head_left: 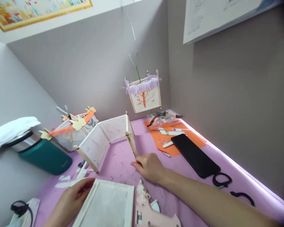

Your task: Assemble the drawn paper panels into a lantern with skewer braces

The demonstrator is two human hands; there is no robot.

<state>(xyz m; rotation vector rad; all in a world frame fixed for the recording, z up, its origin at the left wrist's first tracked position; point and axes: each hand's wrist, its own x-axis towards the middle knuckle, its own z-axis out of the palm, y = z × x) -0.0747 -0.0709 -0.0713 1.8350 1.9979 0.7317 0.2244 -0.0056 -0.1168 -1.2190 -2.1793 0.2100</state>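
A folded frame of white panels (92,148) with wooden sticks stands open on the purple table. My right hand (148,167) is closed at the lower end of its right stick, fingers pinched there. Near the bottom edge, my left hand (73,201) curls at the left side of a separate white framed panel (106,205); its fingertips are partly hidden behind that panel's edge. Between my arms, right of this panel, lies a pink glue gun (148,211) with its nozzle pointing away from me.
A black phone (195,154) lies partly on orange paper (198,141) with markers and pliers. A teal bottle (47,156) and a decorated lantern (68,135) are at left. Another lantern (145,96) hangs behind. Scissors handles (221,179) lie at right; paper scraps (66,183) at left.
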